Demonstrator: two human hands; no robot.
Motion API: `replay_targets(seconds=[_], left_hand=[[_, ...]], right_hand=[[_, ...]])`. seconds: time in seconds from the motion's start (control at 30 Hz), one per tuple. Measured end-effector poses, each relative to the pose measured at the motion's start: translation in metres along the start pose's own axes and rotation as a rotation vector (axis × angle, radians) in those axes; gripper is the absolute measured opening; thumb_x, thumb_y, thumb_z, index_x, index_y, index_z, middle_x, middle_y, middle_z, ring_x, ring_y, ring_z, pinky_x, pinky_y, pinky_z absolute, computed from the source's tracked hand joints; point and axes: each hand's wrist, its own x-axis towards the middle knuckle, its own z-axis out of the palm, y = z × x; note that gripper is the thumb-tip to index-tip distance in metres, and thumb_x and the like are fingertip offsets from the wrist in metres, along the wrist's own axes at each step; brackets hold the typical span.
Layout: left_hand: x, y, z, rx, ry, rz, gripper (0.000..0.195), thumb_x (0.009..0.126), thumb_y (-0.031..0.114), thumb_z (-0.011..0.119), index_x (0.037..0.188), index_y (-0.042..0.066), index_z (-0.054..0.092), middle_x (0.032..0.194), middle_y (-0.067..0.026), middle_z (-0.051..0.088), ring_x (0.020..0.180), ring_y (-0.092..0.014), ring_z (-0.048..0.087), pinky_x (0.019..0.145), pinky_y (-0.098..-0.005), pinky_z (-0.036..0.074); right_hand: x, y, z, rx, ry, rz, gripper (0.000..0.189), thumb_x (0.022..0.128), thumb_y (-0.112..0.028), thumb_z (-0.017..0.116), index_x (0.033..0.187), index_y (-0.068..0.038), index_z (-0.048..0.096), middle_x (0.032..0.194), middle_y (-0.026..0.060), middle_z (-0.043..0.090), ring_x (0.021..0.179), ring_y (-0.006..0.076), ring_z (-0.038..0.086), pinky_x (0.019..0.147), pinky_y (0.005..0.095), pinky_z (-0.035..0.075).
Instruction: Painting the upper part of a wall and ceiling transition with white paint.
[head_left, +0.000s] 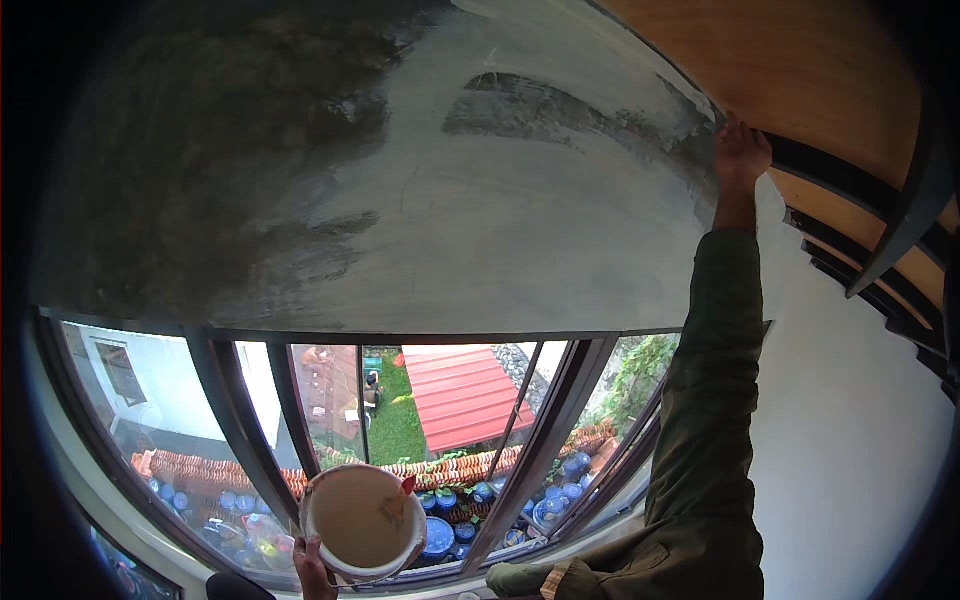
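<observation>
At the bottom, my left hand (313, 568) grips the side of a round bucket (419, 532). Pale beige, paint-like liquid (352, 517) lies inside it. A small tool with a red tip (408, 486) leans at the bucket's far right rim, its lower part in the liquid. My right arm is stretched high in a dark green sleeve (712, 390). My right hand (741, 154) is at the corner where the grey wall (480, 225) meets a dark beam (832, 176); its fingers point up, and whatever they may hold is hidden. Lighter coating covers much of the wall, beside darker patches.
Below the wall runs a dark-framed window (525, 442). Outside are a red metal roof (465, 397), terracotta tiles (199, 469), several blue water jugs (439, 536) and a distant person (372, 381). Wooden ceiling panels (825, 75) with dark beams slope at the upper right, above a white wall (832, 450).
</observation>
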Motion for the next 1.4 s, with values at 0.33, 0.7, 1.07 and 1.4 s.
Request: replay_targets(seconds=[0.33, 0.7, 1.07, 1.4], left_hand=[[-0.002, -0.002, -0.014, -0.002, 0.034, 0.025, 0.019, 0.089, 0.008, 0.052, 0.106, 0.001, 0.048, 0.099, -0.0128, 0.058, 0.089, -0.021, 0.062, 0.082, -0.0328, 0.052], [-0.008, 0.013, -0.005, -0.010, 0.009, 0.002, 0.022, 0.089, 0.008, 0.052, 0.109, 0.000, 0.048, 0.101, -0.0128, 0.058, 0.091, -0.022, 0.062, 0.082, -0.0330, 0.051], [0.003, 0.004, -0.008, -0.026, 0.006, 0.016, 0.022, 0.089, 0.008, 0.052, 0.109, 0.001, 0.047, 0.103, -0.0131, 0.057, 0.091, -0.022, 0.061, 0.083, -0.0332, 0.051], [0.002, 0.003, -0.008, 0.005, -0.018, 0.016, 0.015, 0.090, 0.010, 0.053, 0.103, 0.003, 0.048, 0.098, -0.0115, 0.058, 0.088, -0.020, 0.062, 0.080, -0.0313, 0.052]], right_hand=[[-0.019, 0.001, 0.025, 0.231, 0.097, -0.043, 0.060, 0.091, -0.038, 0.030, 0.141, -0.006, 0.026, 0.130, 0.0177, 0.045, 0.095, 0.0322, 0.051, 0.078, 0.0401, 0.042], [-0.014, 0.021, 0.021, 0.061, -0.089, 0.226, 0.060, 0.092, -0.042, 0.029, 0.141, -0.008, 0.026, 0.142, 0.0165, 0.034, 0.108, 0.0391, 0.049, 0.085, 0.0432, 0.039], [0.000, -0.006, -0.014, 0.128, 0.020, 0.006, 0.065, 0.092, -0.040, 0.029, 0.148, -0.017, 0.006, 0.149, 0.0125, 0.024, 0.117, 0.0437, 0.044, 0.091, 0.0471, 0.037], [-0.003, -0.010, 0.010, 0.273, -0.041, 0.155, 0.070, 0.092, -0.040, 0.032, 0.148, -0.015, -0.002, 0.148, 0.0146, 0.026, 0.114, 0.0410, 0.049, 0.089, 0.0450, 0.041]])
